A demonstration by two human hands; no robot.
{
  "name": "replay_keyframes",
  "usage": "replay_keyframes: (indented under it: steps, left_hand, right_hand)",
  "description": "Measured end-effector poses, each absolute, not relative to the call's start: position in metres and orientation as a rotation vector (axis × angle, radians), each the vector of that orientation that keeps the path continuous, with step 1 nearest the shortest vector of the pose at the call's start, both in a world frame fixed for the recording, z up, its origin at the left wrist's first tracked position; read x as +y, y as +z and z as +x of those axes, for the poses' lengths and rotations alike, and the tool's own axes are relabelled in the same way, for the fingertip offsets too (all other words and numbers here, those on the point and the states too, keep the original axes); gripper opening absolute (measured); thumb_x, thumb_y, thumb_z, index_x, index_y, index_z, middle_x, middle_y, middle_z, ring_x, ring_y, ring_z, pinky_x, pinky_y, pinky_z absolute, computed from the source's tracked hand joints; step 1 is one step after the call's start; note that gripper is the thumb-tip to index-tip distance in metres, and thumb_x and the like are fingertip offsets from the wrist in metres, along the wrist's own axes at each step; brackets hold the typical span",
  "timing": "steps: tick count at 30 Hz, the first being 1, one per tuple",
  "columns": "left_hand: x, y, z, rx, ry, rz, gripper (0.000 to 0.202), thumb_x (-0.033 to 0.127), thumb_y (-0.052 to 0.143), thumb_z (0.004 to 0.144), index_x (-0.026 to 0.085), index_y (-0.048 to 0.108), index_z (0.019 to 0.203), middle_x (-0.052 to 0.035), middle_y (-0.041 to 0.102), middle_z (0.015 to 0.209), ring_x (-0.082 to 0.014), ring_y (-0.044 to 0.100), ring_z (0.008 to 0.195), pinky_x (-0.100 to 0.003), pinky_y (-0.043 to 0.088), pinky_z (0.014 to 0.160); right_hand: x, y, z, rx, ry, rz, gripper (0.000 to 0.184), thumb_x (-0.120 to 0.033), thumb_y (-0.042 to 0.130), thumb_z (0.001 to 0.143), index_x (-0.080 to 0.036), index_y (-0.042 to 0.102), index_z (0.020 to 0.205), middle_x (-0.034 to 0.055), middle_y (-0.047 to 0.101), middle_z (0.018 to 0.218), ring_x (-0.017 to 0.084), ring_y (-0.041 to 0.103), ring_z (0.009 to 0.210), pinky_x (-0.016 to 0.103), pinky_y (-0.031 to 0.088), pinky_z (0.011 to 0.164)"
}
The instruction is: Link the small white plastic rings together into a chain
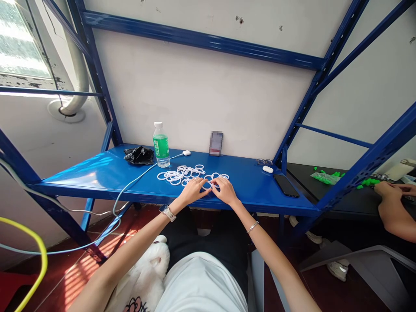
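Observation:
Several thin white rings (175, 177) lie in a loose pile on the blue table, and a few more white rings (222, 176) lie just beyond my hands. My left hand (194, 191) is at the near side of the pile, its thumb and fingers pinched on a white ring (207, 186). Facing it, my right hand (224, 190) grips the same ring from the other side, fingertips bent together. The fingertips of both hands nearly meet, and they partly hide the ring.
The blue table (250, 182) has a bottle (161, 147), a black plastic bag (139, 155), a white cable plug (186, 153), a black phone (286, 185), a white case (268, 169) and glasses (264, 161). Blue posts frame it. At right, another person's hands (390, 190) are near green pieces (368, 183).

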State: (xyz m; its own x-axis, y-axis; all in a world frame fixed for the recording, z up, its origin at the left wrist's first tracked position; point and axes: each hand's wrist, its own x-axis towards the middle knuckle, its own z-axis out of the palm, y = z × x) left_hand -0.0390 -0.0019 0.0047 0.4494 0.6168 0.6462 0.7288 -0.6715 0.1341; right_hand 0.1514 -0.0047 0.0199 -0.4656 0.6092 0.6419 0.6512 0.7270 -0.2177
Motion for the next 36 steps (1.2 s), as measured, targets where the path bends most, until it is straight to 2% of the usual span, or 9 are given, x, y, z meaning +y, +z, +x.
replay_keyframes:
  steps: [22, 36]
  left_hand:
    - [-0.0022, 0.0047, -0.0387, -1.190, -1.000, -2.540, 0.029, 0.040, 0.050, 0.090, 0.018, 0.061, 0.106, -0.0069, 0.063, 0.083, -0.0216, 0.064, 0.077, -0.033, 0.050, 0.071]
    - [-0.0031, 0.0049, -0.0381, -1.179, -0.972, -2.529, 0.028, 0.038, 0.050, 0.090, 0.019, 0.060, 0.107, -0.0074, 0.063, 0.087, -0.0220, 0.064, 0.081, -0.033, 0.051, 0.072]
  right_hand:
    - [-0.0055, 0.0211, 0.1505, -2.250, -0.061, -0.908, 0.015, -0.017, 0.050, 0.086, -0.021, 0.060, 0.097, 0.0061, 0.068, 0.090, 0.021, 0.063, 0.084, 0.036, 0.049, 0.078]
    - [-0.0035, 0.0192, 0.1498, -2.297, -0.051, -0.926, 0.013, -0.016, 0.049, 0.087, -0.020, 0.060, 0.090, 0.0053, 0.068, 0.087, 0.020, 0.063, 0.081, 0.034, 0.047, 0.075]
